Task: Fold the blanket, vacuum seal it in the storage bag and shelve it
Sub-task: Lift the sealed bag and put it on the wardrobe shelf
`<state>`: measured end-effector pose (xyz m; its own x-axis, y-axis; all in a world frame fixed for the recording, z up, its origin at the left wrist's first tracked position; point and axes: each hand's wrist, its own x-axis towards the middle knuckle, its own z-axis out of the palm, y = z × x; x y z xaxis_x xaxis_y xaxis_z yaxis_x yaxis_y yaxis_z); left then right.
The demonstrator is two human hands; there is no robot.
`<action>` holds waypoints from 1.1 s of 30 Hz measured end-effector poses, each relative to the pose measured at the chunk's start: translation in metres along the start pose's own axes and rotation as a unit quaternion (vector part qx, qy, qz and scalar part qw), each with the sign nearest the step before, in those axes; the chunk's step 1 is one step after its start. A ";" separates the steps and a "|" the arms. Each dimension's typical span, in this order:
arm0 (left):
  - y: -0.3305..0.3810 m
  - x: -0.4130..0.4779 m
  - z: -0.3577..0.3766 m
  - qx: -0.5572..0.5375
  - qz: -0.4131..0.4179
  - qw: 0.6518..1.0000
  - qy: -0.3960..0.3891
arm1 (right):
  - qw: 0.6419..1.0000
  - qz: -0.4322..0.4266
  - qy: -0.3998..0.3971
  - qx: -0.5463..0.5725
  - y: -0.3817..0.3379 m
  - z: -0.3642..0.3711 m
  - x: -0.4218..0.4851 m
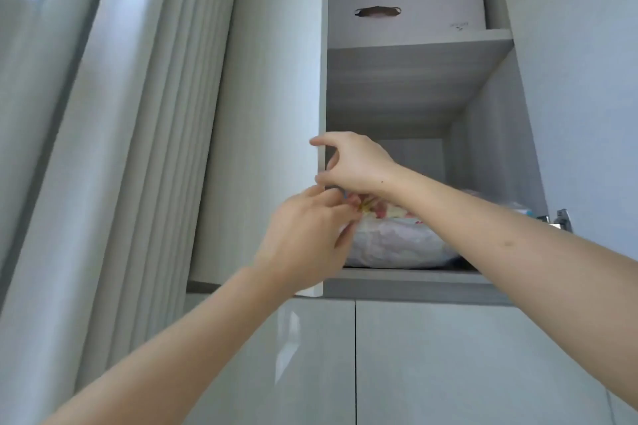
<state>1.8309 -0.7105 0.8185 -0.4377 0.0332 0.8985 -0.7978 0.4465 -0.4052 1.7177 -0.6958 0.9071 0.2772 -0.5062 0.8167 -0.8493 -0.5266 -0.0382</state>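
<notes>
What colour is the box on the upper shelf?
White, with a dark handle cutout: the box, seen in the head view.

The storage bag [390, 245] lay on the lower shelf [407, 275] of the open cabinet. A box [407, 7] sat on the shelf above [414, 45]. Both hands met at the bag's near left corner, the left hand [307, 235] below the right hand [355, 166]. The open door [262, 114] stood left of the shelves.

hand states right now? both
Left hand: fingers curled, pinching the near edge of the storage bag on the shelf.
Right hand: fingers curled above the bag; grip cannot be told.
</notes>
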 end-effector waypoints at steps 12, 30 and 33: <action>0.067 0.033 0.042 -0.071 -0.179 0.976 -0.102 | 0.863 0.121 0.360 -0.334 0.179 -0.136 -0.199; 0.126 0.057 0.030 -0.066 -0.138 0.984 -0.095 | 0.890 0.224 0.348 -0.192 0.151 -0.169 -0.255; 0.093 0.039 0.028 -0.033 -0.189 0.976 -0.103 | 0.925 0.119 0.344 -0.109 0.123 -0.136 -0.235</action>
<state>1.7278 -0.6930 0.8107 -0.1964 -0.3223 0.9260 -0.8929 0.4491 -0.0331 1.4867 -0.5482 0.7888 -0.2166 0.0034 0.9762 -0.9409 -0.2674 -0.2079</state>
